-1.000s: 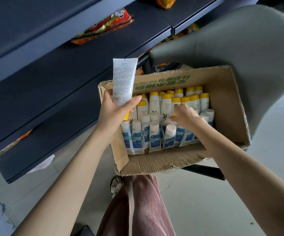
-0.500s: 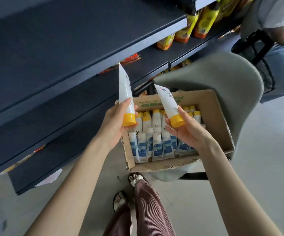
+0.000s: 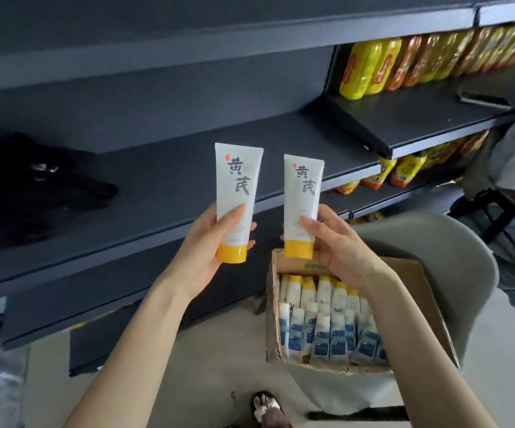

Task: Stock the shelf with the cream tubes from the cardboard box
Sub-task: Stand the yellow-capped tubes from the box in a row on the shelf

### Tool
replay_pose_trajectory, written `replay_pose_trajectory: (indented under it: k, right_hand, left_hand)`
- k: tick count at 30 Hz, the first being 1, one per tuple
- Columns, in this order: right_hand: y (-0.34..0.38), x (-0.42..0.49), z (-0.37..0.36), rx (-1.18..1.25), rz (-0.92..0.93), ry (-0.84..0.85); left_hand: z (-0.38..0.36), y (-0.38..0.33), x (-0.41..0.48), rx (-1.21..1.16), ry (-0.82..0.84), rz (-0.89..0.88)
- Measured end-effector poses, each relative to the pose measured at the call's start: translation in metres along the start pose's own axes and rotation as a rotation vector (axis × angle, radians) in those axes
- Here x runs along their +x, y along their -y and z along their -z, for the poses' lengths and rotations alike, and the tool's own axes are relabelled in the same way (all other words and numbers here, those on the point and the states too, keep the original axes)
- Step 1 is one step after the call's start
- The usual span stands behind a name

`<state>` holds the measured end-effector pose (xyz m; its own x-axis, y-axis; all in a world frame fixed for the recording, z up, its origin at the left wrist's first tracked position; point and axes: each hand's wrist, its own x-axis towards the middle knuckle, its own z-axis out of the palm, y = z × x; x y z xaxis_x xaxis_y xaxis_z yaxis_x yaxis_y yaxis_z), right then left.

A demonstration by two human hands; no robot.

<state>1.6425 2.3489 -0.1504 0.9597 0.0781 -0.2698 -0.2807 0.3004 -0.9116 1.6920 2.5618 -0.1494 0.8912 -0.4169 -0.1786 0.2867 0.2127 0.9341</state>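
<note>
In front of the dark shelf (image 3: 157,180), fingers first. The left hand's fingers (image 3: 234,213) curl round the lower body of one cream tube (image 3: 237,186), just above its yellow cap. The right hand's fingers (image 3: 308,225) pinch a second cream tube (image 3: 302,193) the same way. Left hand (image 3: 216,251) and right hand (image 3: 336,251) are side by side, apart.

Change: a second ago the right hand was down in the cardboard box (image 3: 429,304). Half a second ago both tubes were tilted low over it. Now both stand upright, caps down, labels towards the camera, lifted level with the shelf board.

Reading: the pick is done and the carry is nearly over; setting down comes next. No tube stands on the shelf in view. The packed tubes (image 3: 327,319) in the box on the grey chair (image 3: 454,242) mean many trips remain.
</note>
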Motion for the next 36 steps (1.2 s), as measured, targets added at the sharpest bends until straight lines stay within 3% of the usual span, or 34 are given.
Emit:
replay_pose_trajectory:
  k: [9, 16, 36]
  right_hand:
    - [0.076, 0.020, -0.112, -0.220, 0.251, 0.198]
    - [0.121, 0.045, -0.190, -0.191, 0.410, 0.230]
    - [0.207, 0.171, -0.300, -0.284, 0.552, 0.323]
  left_hand:
    - [0.060, -0.112, -0.048, 0.117, -0.107, -0.298]
    - [0.119, -0.187, -0.078, 0.207, -0.196, -0.457]
    - [0.239, -0.300, -0.031, 0.165, -0.420, -0.551]
